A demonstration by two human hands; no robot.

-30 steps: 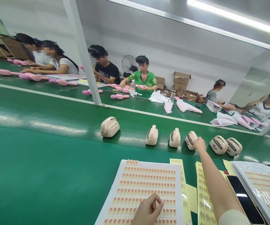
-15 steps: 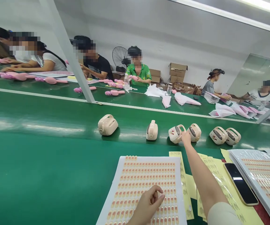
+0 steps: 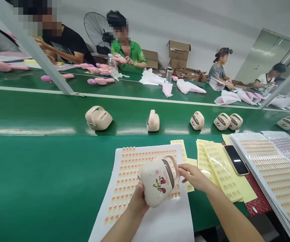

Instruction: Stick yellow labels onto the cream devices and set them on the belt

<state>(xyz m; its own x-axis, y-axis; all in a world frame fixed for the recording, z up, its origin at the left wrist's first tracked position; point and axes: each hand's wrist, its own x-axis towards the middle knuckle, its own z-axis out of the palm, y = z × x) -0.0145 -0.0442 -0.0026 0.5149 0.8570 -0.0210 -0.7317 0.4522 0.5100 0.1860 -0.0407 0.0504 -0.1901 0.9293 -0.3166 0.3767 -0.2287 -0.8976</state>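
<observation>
A cream plastic case (image 3: 159, 181) with a handle and a red cartoon print is held up over a white sticker sheet (image 3: 132, 168). My left hand (image 3: 137, 201) grips it from below. My right hand (image 3: 193, 176) touches the case's right side by the handle, fingers curled against it. Further cream cases stand on the green belt (image 3: 46, 121): one (image 3: 98, 118) at left, one (image 3: 153, 120) in the middle, one (image 3: 197, 120) to its right and a pair (image 3: 227, 121) beyond.
Yellow label strips (image 3: 216, 168) and a black phone (image 3: 236, 160) lie right of the sheet, with stacked sticker sheets (image 3: 271, 168) at far right. Across the belt several people work among pink handled items (image 3: 100, 80) and white bags (image 3: 190, 86). A metal post (image 3: 37, 57) slants at left.
My right hand drew one cream case off the belt toward me; my left hand left the sticker sheet and took hold of it. The view dropped and shifted right.
</observation>
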